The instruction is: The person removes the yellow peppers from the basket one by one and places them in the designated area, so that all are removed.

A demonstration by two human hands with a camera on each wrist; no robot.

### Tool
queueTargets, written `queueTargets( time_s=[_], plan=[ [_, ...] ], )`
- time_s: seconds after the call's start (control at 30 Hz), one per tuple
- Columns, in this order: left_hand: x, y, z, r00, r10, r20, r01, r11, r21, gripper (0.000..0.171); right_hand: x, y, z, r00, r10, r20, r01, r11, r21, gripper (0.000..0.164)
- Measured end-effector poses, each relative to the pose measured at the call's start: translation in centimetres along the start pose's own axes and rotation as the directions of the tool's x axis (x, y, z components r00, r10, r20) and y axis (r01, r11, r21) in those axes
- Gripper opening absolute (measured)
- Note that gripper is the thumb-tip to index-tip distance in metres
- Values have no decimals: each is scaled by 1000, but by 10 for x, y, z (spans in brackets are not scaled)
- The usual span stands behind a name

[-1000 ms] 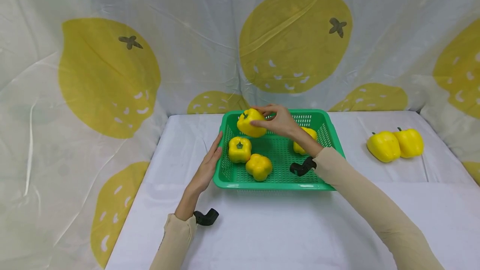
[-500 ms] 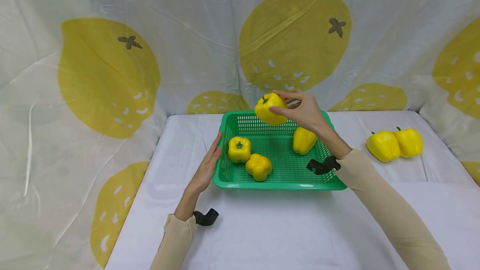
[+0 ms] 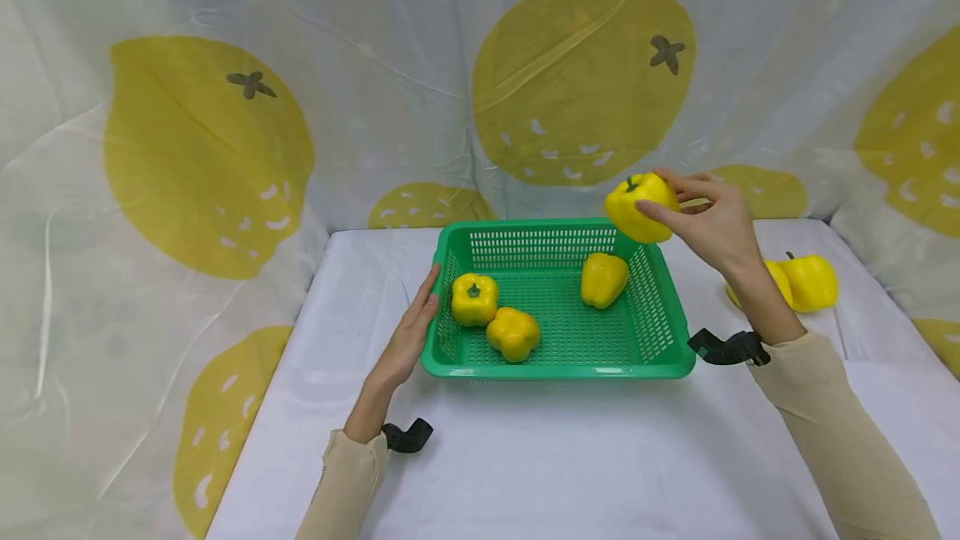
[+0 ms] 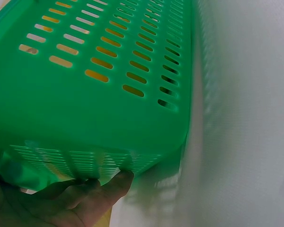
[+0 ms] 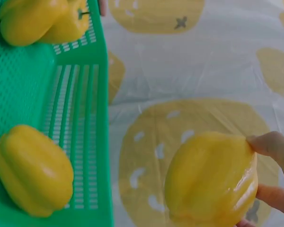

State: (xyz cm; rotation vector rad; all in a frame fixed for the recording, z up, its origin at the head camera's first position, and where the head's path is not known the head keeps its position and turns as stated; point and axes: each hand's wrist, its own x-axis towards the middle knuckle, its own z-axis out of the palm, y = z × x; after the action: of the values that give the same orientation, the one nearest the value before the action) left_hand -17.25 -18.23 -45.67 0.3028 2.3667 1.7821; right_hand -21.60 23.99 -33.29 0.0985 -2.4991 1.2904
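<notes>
My right hand (image 3: 716, 219) pinches a yellow bell pepper (image 3: 641, 208) between thumb and fingers, raised over the back right corner of a green plastic basket (image 3: 558, 372). In the right wrist view the held pepper (image 5: 213, 182) hangs outside the basket's rim. Along the basket's left side lies my left hand (image 3: 408, 336), fingers straight against the wall; the left wrist view has its fingertips (image 4: 120, 182) at the slotted side. Inside the basket sit a stem-up pepper (image 3: 475, 300), another pepper (image 3: 513, 334) touching it at front left, and a third pepper (image 3: 603, 280) near the right wall.
Two more yellow peppers (image 3: 812, 282) rest side by side on the white tablecloth (image 3: 570, 457) at the right, one partly behind my right wrist. A lemon-print cloth (image 3: 375, 90) hangs at the back and left.
My right hand has carried its pepper right and upward, from above the basket's middle to its back right corner. The left hand keeps its place at the basket.
</notes>
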Motion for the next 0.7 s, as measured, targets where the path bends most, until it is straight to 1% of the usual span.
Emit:
queueTargets(
  time_s=[0.17, 0.33, 0.53, 0.7],
  plan=[
    [1, -3, 0, 1000, 1, 3, -1, 1000, -1, 55, -9, 24, -19, 995, 66, -73, -70, 996, -52, 57],
    [2, -5, 0, 1000, 2, 3, -2, 1000, 0, 55, -18, 50, -30, 983, 142, -120, -154, 983, -98, 62],
    [2, -5, 0, 1000, 1, 0, -1, 1000, -2, 55, -29, 76, -33, 973, 190, -128, -210, 962, -171, 67],
    [2, -6, 0, 1000, 9, 1, -9, 1000, -5, 55, -39, 95, -30, 970, 211, -122, -233, 949, -213, 70]
  ],
)
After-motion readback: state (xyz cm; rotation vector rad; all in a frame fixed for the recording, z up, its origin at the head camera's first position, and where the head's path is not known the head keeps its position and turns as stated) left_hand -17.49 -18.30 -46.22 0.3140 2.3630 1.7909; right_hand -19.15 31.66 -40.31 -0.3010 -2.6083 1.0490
